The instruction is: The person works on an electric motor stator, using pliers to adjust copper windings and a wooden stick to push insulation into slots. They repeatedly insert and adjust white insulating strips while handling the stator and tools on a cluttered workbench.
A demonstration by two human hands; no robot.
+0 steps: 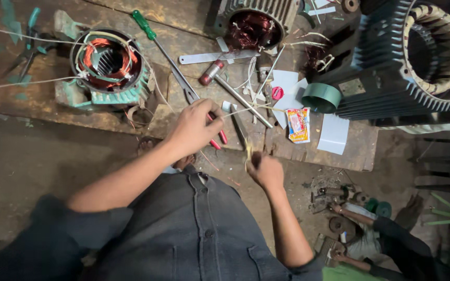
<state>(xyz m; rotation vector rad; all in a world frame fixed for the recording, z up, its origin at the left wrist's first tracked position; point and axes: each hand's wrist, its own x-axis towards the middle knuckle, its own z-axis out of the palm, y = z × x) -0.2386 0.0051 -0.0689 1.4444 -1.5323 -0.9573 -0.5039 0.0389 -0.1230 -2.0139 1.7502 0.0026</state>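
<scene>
My left hand (196, 126) reaches over the front edge of the wooden workbench (42, 99) and is closed on red-handled scissors or pliers (219, 139), whose red grips stick out below my fingers. My right hand (266, 170), lower and nearer to me, pinches a pale yellowish strip or cord (248, 151) that runs up toward my left hand. A white string (246, 109) stretches from my left fingers to the right across the bench.
A small green motor stator (108, 62) with copper windings stands at left, a big dark finned motor (407, 57) at right. A green-handled screwdriver (147, 27), metal rods, a green tape roll (321, 97), white paper pieces and a colourful packet (298, 125) lie on the bench. Another person sits on the floor at lower right.
</scene>
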